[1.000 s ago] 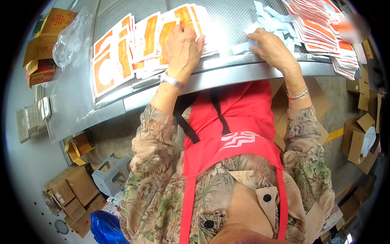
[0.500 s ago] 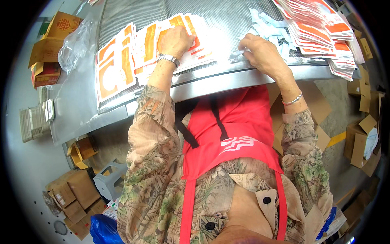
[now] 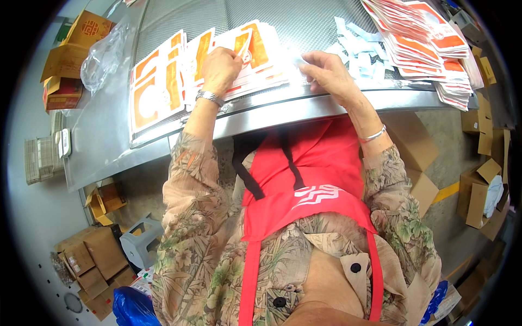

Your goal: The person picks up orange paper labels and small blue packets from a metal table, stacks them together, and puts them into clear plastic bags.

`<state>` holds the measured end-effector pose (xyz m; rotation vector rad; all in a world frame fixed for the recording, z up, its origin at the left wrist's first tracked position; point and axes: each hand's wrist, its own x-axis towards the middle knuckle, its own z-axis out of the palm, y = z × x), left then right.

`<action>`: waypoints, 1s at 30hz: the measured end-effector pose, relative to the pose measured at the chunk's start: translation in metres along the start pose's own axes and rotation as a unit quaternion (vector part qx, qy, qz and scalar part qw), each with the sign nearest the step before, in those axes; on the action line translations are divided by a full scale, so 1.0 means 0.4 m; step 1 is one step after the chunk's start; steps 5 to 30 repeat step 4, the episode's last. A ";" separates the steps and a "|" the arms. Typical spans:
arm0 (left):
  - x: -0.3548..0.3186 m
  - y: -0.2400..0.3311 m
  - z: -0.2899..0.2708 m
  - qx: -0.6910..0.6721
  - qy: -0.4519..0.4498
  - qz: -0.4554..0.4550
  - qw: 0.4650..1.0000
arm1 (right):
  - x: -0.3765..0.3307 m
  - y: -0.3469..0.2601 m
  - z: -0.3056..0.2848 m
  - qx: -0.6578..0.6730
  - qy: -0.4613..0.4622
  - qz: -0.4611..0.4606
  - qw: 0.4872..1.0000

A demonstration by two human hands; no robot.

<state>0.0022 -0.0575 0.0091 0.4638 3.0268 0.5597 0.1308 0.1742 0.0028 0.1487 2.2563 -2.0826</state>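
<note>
Overlapping orange-and-white flat paper bags lie in a fanned row on the metal mesh tabletop. My left hand is closed over the row, fingers curled at a bag whose white edge stands up beside them. Over the bags' right end, my right hand pinches a small pale packet, partly lost in glare. Several similar light-blue and white packets are scattered to the right of that hand.
Tall stacks of the same bags fill the table's right end. Crumpled clear plastic lies at the left, beside cardboard boxes. A steel rim runs along the near edge. Below are a grey stool and open cartons.
My right hand has moved left, from the scattered packets toward the bags, with a small pale packet. My left hand has shifted slightly left and down, and a bag's edge now stands up beside it.
</note>
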 end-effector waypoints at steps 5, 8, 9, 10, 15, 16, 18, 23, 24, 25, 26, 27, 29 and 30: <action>-0.054 -0.003 -0.012 -0.092 0.026 -0.032 0.995 | 0.071 0.007 0.091 0.094 0.018 -0.019 0.995; -0.054 -0.003 -0.012 -0.092 0.026 -0.032 0.995 | 0.071 0.007 0.091 0.094 0.018 -0.019 0.995; -0.054 -0.003 -0.012 -0.092 0.026 -0.032 0.995 | 0.071 0.007 0.091 0.094 0.018 -0.019 0.995; -0.054 -0.003 -0.012 -0.092 0.026 -0.032 0.995 | 0.071 0.007 0.091 0.094 0.018 -0.019 0.995; -0.054 -0.003 -0.012 -0.092 0.026 -0.032 0.995 | 0.071 0.007 0.091 0.094 0.018 -0.019 0.995; -0.054 -0.003 -0.012 -0.092 0.026 -0.032 0.995 | 0.071 0.007 0.091 0.094 0.018 -0.019 0.995; -0.054 -0.003 -0.012 -0.092 0.026 -0.032 0.995 | 0.071 0.007 0.091 0.094 0.018 -0.019 0.995; -0.054 -0.003 -0.012 -0.092 0.026 -0.032 0.995 | 0.071 0.007 0.091 0.094 0.018 -0.019 0.995; -0.054 -0.003 -0.012 -0.092 0.026 -0.032 0.995 | 0.071 0.007 0.091 0.094 0.018 -0.019 0.995; -0.054 -0.003 -0.012 -0.092 0.026 -0.032 0.995 | 0.071 0.007 0.091 0.094 0.018 -0.019 0.995; -0.054 -0.003 -0.012 -0.092 0.026 -0.032 0.995 | 0.071 0.007 0.091 0.094 0.018 -0.019 0.995; -0.054 -0.003 -0.012 -0.092 0.026 -0.032 0.995 | 0.071 0.007 0.091 0.094 0.018 -0.019 0.995; -0.054 -0.003 -0.012 -0.092 0.026 -0.032 0.995 | 0.071 0.007 0.091 0.094 0.018 -0.019 0.995; -0.054 -0.003 -0.012 -0.092 0.026 -0.032 0.995 | 0.071 0.007 0.091 0.094 0.018 -0.019 0.995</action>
